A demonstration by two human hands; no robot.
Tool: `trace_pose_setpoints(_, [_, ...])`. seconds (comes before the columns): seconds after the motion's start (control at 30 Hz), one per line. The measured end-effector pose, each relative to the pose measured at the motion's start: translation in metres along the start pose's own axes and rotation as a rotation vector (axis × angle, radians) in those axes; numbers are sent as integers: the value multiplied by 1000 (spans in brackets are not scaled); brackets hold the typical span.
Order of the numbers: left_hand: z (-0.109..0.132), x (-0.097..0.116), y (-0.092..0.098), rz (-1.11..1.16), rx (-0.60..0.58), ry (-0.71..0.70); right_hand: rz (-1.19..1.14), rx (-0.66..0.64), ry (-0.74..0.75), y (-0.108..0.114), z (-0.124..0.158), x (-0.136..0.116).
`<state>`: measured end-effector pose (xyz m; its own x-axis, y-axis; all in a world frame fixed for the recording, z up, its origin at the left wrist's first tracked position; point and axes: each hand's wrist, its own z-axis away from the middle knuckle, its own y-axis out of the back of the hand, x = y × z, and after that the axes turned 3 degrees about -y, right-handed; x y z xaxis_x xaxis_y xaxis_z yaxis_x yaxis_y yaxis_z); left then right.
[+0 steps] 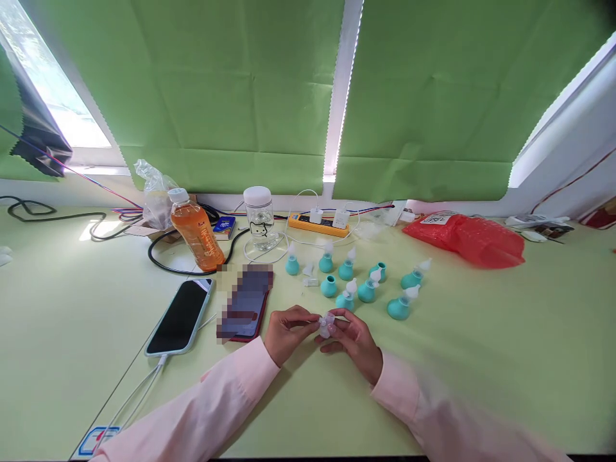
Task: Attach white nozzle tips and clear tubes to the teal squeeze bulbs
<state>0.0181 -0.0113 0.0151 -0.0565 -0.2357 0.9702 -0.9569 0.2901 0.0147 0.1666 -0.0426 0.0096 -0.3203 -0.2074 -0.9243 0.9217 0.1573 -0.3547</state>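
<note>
Close to the table's near side, my left hand (291, 332) pinches one edge of a small translucent plastic nozzle part (327, 323). My right hand (355, 339) grips the same part from the other side, thumb and fingers closed on it. Whether it is one piece or two joined is hard to tell. Just beyond my hands stand several teal squeeze bulbs, most with clear nozzle tips, such as this teal bulb with a tip (399, 307). An uncapped teal bulb (328, 287) shows its open neck. Small loose clear plastic pieces (310, 282) lie beside it.
On the left are a white-cased phone (180, 317) with a cable, a second phone (248, 305), and an orange drink bottle (197, 231). A clear jar (258, 221), a yellow power strip (317, 224) and a red plastic bag (466, 239) line the back near green blinds.
</note>
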Motion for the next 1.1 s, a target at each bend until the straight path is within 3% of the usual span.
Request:
trace_pose_setpoints(0.2, [3, -1, 0, -193, 19, -131, 2, 4, -46, -1, 0, 1])
trace_pose_setpoints(0.4, [2, -2, -3, -375, 44, -505, -3, -4, -67, 0, -1, 3])
trace_pose_setpoints(0.53, [1, 0, -4, -423, 33, -622, -10, -10, -67, 2, -1, 4])
trace_pose_setpoints(0.63, [5, 4, -5, -423, -7, -619, -17, -23, -63, 2, -1, 5])
trace_pose_setpoints(0.8, [15, 6, -6, -451, -24, -418, -13, -36, -66, 0, 0, 3])
trace_pose_setpoints(0.87, [17, 3, -5, -511, -36, -433, -12, -31, -60, -1, 1, 2])
trace_pose_setpoints(1.1, [14, -6, -2, -925, -132, -988, 13, -9, -35, -1, 1, 3])
